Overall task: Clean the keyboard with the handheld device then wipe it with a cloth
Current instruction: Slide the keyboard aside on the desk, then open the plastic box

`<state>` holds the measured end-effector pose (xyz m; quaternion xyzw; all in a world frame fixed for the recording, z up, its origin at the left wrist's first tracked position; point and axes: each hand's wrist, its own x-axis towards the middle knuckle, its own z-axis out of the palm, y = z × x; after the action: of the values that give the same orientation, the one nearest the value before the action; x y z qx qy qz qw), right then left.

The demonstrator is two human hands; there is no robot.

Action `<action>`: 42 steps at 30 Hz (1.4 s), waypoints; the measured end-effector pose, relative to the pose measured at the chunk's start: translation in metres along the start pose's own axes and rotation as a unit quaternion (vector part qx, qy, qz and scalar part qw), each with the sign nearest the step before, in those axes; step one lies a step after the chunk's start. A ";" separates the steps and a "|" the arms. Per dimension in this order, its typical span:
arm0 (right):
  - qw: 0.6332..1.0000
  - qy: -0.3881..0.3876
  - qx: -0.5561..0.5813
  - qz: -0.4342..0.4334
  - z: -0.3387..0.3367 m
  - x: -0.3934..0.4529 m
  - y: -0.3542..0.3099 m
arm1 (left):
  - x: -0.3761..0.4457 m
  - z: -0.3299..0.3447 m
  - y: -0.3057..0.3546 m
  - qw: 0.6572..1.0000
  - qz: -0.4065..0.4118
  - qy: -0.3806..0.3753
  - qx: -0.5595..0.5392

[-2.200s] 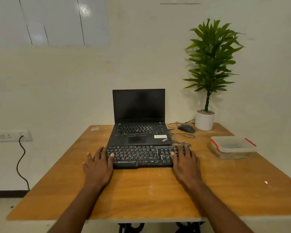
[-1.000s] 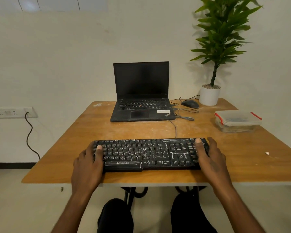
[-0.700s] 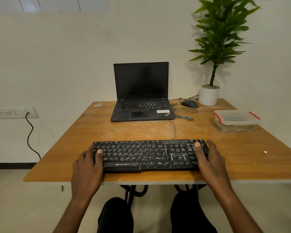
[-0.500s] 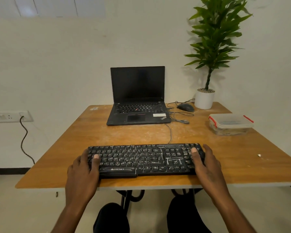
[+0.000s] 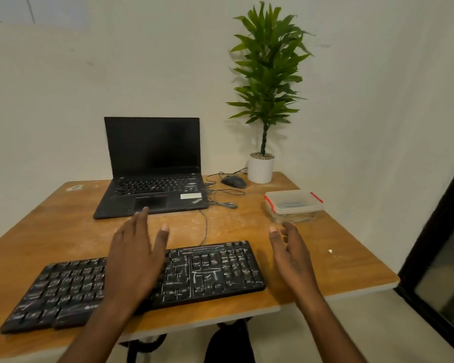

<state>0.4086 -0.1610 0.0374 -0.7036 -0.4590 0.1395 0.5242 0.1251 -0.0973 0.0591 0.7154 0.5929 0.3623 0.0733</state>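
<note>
The wooden table [image 5: 63, 231] bore an open laptop [image 5: 152, 169] at its far side and the dusty black keyboard [image 5: 207, 271] (streaked white) along its near edge. The left hand [image 5: 134, 260] hovered above the keys, fingers straight and released, grasping nothing. The right hand [image 5: 291, 255] was raised just right of the keyboard, fingers relaxed and empty.

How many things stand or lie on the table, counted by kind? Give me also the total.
Keyboard: 1
Laptop: 1
Mouse: 1
Potted plant: 1
Lidded plastic container: 1
Total: 5, all on the table. No cleaning device or cloth is visible.
</note>
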 end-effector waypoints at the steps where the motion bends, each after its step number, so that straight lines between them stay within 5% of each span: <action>1: 1.000 0.013 0.002 -0.011 -0.007 0.009 -0.001 | 0.006 0.008 0.013 1.000 0.014 -0.008 -0.010; 11: 0.986 0.152 -0.049 0.047 -0.081 0.138 0.040 | 0.062 0.102 0.132 0.969 0.139 -0.204 -0.026; 21: 0.992 0.026 -0.046 0.114 -0.081 0.180 0.072 | 0.085 0.170 0.186 0.948 0.109 -0.295 -0.049; 42: 0.993 0.056 -0.003 0.101 -0.111 0.103 0.086 | 0.002 0.150 0.184 0.948 0.116 -0.243 -0.170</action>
<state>0.5822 -0.1500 0.0383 -0.7548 -0.3557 0.1505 0.5302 0.3623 -0.0996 0.0493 0.8226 0.3997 0.2785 0.2933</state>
